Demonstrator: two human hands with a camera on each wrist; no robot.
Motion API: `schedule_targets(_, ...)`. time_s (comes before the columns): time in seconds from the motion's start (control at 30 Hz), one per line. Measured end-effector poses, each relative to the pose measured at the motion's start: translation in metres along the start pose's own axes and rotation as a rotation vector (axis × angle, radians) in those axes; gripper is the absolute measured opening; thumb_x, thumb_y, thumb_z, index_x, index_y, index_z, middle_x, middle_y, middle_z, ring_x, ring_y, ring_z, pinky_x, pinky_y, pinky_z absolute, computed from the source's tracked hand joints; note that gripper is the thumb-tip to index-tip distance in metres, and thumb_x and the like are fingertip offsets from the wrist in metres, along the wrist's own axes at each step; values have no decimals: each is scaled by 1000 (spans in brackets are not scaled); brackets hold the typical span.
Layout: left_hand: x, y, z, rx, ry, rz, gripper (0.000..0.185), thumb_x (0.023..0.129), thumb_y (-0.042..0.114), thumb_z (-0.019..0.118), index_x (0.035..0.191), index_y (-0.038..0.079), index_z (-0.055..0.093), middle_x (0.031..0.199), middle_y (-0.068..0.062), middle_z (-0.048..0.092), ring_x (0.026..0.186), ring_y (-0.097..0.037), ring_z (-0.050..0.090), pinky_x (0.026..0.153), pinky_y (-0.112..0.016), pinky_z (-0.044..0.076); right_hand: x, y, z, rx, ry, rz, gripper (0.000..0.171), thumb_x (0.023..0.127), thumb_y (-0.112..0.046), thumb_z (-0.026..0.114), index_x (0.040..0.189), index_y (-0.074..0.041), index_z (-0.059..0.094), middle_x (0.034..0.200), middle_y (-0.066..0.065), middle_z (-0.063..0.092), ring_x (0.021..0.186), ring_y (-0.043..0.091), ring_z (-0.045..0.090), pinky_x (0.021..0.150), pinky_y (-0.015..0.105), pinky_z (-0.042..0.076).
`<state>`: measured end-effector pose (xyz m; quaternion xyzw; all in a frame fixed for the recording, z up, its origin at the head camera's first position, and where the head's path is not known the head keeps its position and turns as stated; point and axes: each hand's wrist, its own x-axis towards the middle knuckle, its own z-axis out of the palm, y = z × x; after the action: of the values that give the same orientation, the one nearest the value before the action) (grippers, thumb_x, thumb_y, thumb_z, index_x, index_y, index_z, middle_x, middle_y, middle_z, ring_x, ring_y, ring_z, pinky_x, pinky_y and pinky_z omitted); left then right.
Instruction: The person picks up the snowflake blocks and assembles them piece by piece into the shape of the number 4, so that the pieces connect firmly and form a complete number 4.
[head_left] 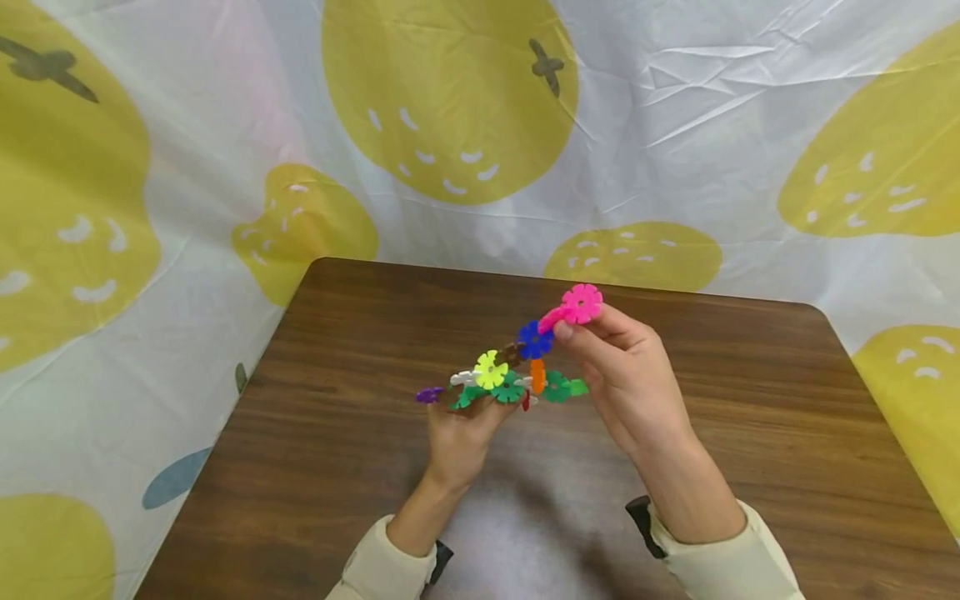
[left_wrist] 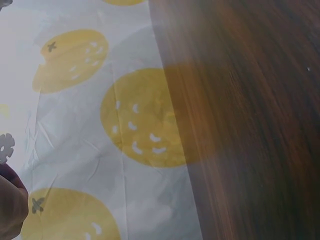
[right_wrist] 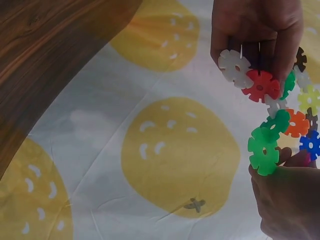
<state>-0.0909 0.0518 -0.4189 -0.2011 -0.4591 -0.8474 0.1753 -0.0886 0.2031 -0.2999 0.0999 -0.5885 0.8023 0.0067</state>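
Observation:
Notched plastic flower discs are joined into a branching chain, held above the table. My right hand (head_left: 637,383) pinches the pink discs (head_left: 582,304) at its upper end, beside a blue disc (head_left: 536,339). From below, my left hand (head_left: 459,442) grips the chain near a yellow disc (head_left: 491,370) and green discs (head_left: 507,387); its fingertips are partly hidden in the head view. A purple disc (head_left: 429,395) sticks out at the left. Seen from the right wrist, a red disc (right_wrist: 261,86) and a white disc (right_wrist: 234,68) lie against the left fingers.
Beneath both hands stands a brown wood-grain table (head_left: 360,500) with rounded far corners. A white cloth (head_left: 465,242) printed with yellow fruit hangs behind it and along its sides. Light-coloured sleeves (head_left: 386,562) and dark wrist straps (head_left: 647,527) show at the forearms.

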Motion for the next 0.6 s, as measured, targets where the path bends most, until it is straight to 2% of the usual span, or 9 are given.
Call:
schedule_targets(0.2,0,1,0,-16,-7,7,51,81,-17,74,112,24,77,112,5,78,111,-13,73,98,-31,59,0,0,0,-7,20,15,30,99,4,62,97,-20,80,103,-5,76,110,14,63,102,26,52)
schedule_targets(0.43,-1,4,1,11,2,-5,45,83,-13,75,112,22,77,115,4,78,112,-14,73,96,-29,59,-1,-1,1,-1,52,38,31,97,5,64,98,-20,83,108,-3,79,119,17,61,105,27,51)
schedule_targets(0.6,-1,4,1,18,5,-14,45,83,-13,75,113,21,77,117,4,77,112,-14,73,96,-29,59,-1,-1,0,-28,31,44,32,97,5,64,102,-21,82,113,-5,77,119,16,61,103,27,52)
